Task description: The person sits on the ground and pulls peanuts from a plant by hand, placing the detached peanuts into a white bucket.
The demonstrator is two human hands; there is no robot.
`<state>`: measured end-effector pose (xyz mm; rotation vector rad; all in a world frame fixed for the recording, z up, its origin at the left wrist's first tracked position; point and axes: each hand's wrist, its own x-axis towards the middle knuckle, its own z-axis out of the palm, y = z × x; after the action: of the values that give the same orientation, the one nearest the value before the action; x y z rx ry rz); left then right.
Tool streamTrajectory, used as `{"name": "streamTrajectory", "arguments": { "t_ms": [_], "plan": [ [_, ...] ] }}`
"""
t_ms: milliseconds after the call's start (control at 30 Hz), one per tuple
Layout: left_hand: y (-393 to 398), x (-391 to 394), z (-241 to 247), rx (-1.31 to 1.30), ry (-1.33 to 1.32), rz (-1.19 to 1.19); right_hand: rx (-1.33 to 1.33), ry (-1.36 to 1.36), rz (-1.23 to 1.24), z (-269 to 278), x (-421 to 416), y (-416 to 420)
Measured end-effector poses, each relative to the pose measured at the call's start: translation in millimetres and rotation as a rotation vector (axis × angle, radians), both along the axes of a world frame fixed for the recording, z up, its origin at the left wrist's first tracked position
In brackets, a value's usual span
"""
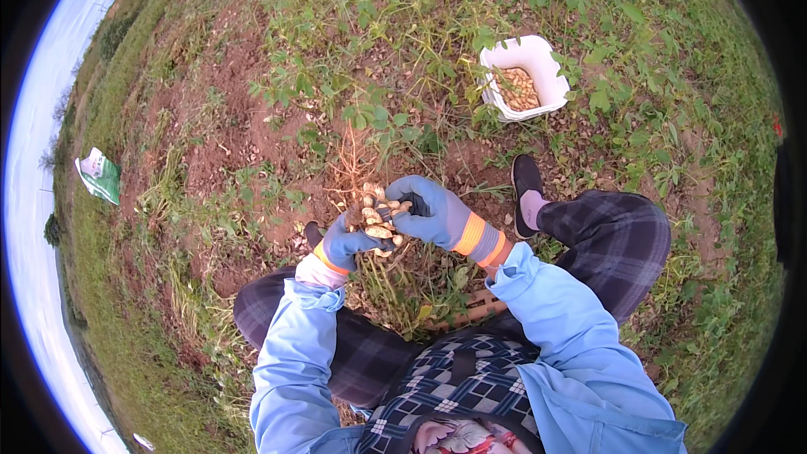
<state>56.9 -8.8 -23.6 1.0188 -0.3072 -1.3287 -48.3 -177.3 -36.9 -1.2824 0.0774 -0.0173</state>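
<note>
My left hand (348, 244), in a blue work glove with an orange cuff, grips a clump of unshelled peanuts (378, 231). Thin bare roots (353, 161) rise from the clump on its far side, and leafy peanut stems (394, 293) hang below toward my lap. My right hand (429, 211), gloved alike, meets the clump from the right with its fingers bent around a pod at the edge. Its fingertips are partly hidden among the pods. Ahead and to the right stands a white plastic bucket (558, 91) with loose peanuts (518, 89) in its bottom.
Green peanut plants (372, 19) grow ahead, with reddish bare soil (233, 139) on the left. My shoe (526, 186) rests near the bucket. Under me shows a slatted tan seat or crate (479, 308). A green and white sack (101, 176) lies far left.
</note>
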Motion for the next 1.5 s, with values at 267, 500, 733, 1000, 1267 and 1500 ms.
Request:
{"name": "streamTrajectory", "arguments": {
  "t_ms": [267,500,733,1000,1267,1500],
  "plan": [
    [-1.8,-1.2,3.6,0.025,0.016,-0.037,-0.167,-0.014,0.057,10.1,-0.8,-3.9],
    [-4.3,-5.1,2.9,0.105,-0.020,-0.042,-0.301,0.087,0.070,14.8,-4.5,-5.5],
    [-6.5,-8.7,1.5,0.072,-0.087,0.007,-0.414,0.110,-0.108,14.9,-3.6,2.8],
    [-11.1,-17.1,11.1,0.070,-0.028,0.028,-0.105,0.129,-0.148,4.9,-4.3,2.6],
    [-14.0,-19.8,5.2,0.131,0.023,0.072,-0.657,-0.174,-0.258,-5.0,-1.2,-11.2],
    [-10.2,-14.5,-16.2,0.126,-0.191,0.032,-0.987,-0.196,-0.321,-5.0,-2.6,-6.5]
  ]
}}
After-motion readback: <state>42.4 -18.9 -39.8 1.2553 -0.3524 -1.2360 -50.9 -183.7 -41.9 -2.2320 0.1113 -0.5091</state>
